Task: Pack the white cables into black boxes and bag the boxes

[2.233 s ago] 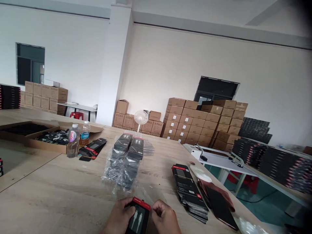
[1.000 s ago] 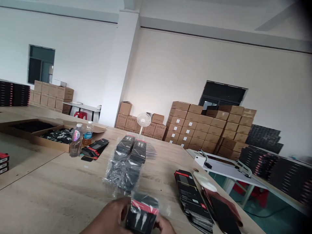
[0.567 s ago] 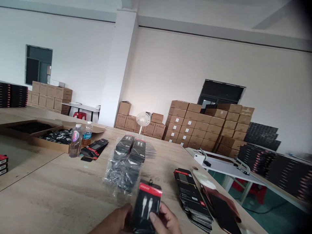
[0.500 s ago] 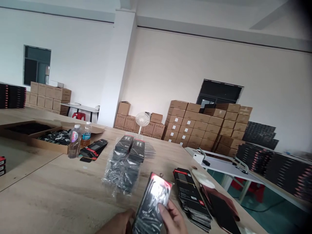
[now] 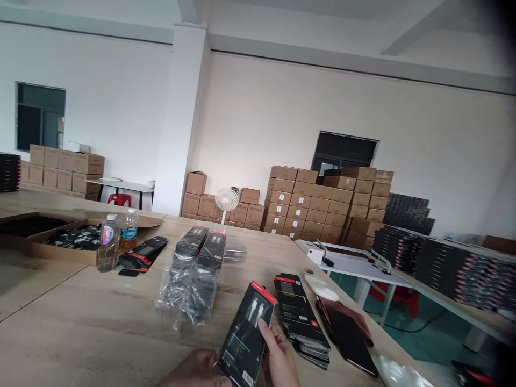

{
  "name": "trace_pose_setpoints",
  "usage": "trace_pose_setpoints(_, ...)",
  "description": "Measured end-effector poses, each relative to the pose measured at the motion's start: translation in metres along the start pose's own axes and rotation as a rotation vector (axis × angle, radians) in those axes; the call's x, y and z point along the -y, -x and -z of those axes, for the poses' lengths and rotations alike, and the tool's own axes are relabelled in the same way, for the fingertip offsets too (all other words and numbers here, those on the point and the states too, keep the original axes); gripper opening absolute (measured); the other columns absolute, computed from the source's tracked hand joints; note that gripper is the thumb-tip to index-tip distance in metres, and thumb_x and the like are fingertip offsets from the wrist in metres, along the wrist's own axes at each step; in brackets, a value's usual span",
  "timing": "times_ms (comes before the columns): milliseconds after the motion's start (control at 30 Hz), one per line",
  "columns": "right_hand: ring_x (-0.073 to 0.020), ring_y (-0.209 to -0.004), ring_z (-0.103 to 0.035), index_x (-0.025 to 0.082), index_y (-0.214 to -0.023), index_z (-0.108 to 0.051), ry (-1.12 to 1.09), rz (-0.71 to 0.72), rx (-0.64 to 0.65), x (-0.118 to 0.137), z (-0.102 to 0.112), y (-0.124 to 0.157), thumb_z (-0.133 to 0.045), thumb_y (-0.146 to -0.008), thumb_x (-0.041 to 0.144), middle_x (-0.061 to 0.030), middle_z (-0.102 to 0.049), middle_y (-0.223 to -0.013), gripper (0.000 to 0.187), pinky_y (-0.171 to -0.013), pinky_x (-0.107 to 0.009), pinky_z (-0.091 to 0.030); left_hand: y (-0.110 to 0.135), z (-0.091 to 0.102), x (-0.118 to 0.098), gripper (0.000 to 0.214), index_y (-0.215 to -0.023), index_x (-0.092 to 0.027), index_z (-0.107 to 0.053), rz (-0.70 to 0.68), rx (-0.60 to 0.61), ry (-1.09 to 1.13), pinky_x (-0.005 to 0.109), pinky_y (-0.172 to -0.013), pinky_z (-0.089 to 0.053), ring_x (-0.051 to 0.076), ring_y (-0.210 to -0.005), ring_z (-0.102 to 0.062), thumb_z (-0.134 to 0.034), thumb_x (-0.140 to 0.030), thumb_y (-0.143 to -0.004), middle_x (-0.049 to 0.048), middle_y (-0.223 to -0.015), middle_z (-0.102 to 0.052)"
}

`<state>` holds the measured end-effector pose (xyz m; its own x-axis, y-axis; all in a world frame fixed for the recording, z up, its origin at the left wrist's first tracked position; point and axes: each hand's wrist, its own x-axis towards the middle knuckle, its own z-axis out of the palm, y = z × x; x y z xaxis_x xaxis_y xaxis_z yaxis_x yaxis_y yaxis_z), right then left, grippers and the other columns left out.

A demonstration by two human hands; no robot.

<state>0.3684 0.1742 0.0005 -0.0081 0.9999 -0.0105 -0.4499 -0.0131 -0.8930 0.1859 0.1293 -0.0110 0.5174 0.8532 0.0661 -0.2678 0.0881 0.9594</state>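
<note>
A black cable box with a red top edge and two white connectors pictured on it is tilted toward me above the table's near edge. My right hand grips its right side, thumb flat on the front. At the lower left corner, my left hand pinches the box, or clear film at that corner; its fingers are partly out of frame. To the right lies a banded stack of flat black-and-red packages. Beyond the held box, two rows of similar boxes lie in crinkled clear plastic.
Two bottles stand at the left beside an open carton and more flat packages. A dark phone-like slab lies on brown cloth at the right. Farther back are a fan, stacked cartons and a side table.
My view has turned slightly to the right. The box in my hands has tilted so the glare is gone and its printed front shows clearly.
</note>
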Motion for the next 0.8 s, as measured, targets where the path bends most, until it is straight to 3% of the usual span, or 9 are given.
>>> trace_pose_setpoints(133, -0.0221, -0.074, -0.069, 0.018, -0.086, -0.068, -0.011, 0.027, -0.020, 0.001, 0.004, -0.003, -0.079, -0.065, 0.048, -0.0009, -0.075, -0.078, 0.038, -0.063, -0.029, -0.053, -0.016, -0.009, 0.010, 0.051, -0.079, -0.012, -0.070, -0.055, -0.042, 0.064, 0.021, -0.057, -0.038, 0.010, -0.056, -0.052, -0.080, -0.056, -0.056, 0.0017, -0.063, -0.059)
trace_pose_setpoints(267, -0.0220, -0.074, -0.068, 0.019, -0.092, -0.069, 0.035, 0.058, 0.086, 0.000, 0.005, -0.003, -0.070, -0.070, 0.058, -0.0040, -0.075, -0.084, 0.045, -0.058, -0.028, -0.051, -0.026, -0.017, 0.013, 0.044, -0.081, -0.013, -0.066, -0.030, -0.107, 0.260, 0.021, -0.054, -0.043, 0.010, -0.053, -0.054, -0.082, -0.048, -0.058, 0.0010, -0.063, -0.060)
trace_pose_setpoints(367, -0.0191, -0.063, -0.064, 0.017, -0.096, -0.068, 0.058, 0.087, 0.173, -0.006, 0.007, -0.008, -0.056, -0.073, 0.072, -0.0050, -0.072, -0.074, 0.061, -0.050, -0.027, -0.047, -0.023, -0.026, -0.009, 0.038, -0.081, -0.014, -0.063, -0.102, -0.163, 0.250, 0.023, -0.053, -0.048, 0.011, -0.055, -0.058, -0.080, -0.043, -0.064, 0.0028, -0.064, -0.063)
trace_pose_setpoints(467, -0.0142, -0.049, -0.057, 0.017, -0.098, -0.066, 0.094, 0.117, 0.125, -0.013, 0.009, -0.013, -0.057, -0.066, 0.077, -0.0002, -0.066, -0.061, 0.069, -0.041, -0.023, -0.041, -0.011, -0.028, -0.054, 0.030, -0.074, -0.015, -0.059, -0.226, -0.268, 0.266, 0.023, -0.054, -0.051, 0.012, -0.056, -0.060, -0.078, -0.038, -0.069, 0.0032, -0.064, -0.065)
trace_pose_setpoints(567, -0.0122, -0.048, -0.055, 0.017, -0.096, -0.065, 0.201, 0.144, 0.078, -0.017, 0.007, -0.013, -0.060, -0.064, 0.077, 0.0008, -0.064, -0.062, 0.068, -0.040, -0.021, -0.038, 0.004, -0.007, -0.109, 0.019, -0.076, -0.015, -0.058, -0.297, -0.423, 0.315, 0.022, -0.055, -0.054, 0.013, -0.058, -0.064, -0.074, -0.026, -0.074, 0.0032, -0.067, -0.067)
trace_pose_setpoints(667, -0.0119, -0.051, -0.055, 0.017, -0.093, -0.065, 0.324, 0.174, 0.096, -0.018, 0.002, -0.009, -0.058, -0.064, 0.078, 0.0007, -0.062, -0.064, 0.067, -0.042, -0.021, -0.038, 0.011, 0.033, -0.156, 0.007, -0.080, -0.014, -0.059, -0.272, -0.557, 0.386, 0.022, -0.054, -0.057, 0.013, -0.057, -0.066, -0.065, -0.012, -0.079, 0.0052, -0.072, -0.069)
trace_pose_setpoints(800, -0.0122, -0.052, -0.053, 0.018, -0.080, -0.065, 0.466, 0.187, 0.147, -0.020, 0.000, -0.007, -0.053, -0.066, 0.080, 0.0008, -0.058, -0.064, 0.064, -0.043, -0.022, -0.037, 0.001, 0.080, -0.187, 0.011, -0.084, -0.012, -0.059, -0.165, -0.673, 0.476, 0.020, -0.052, -0.058, 0.012, -0.053, -0.066, -0.050, -0.009, -0.088, 0.0053, -0.067, -0.068)
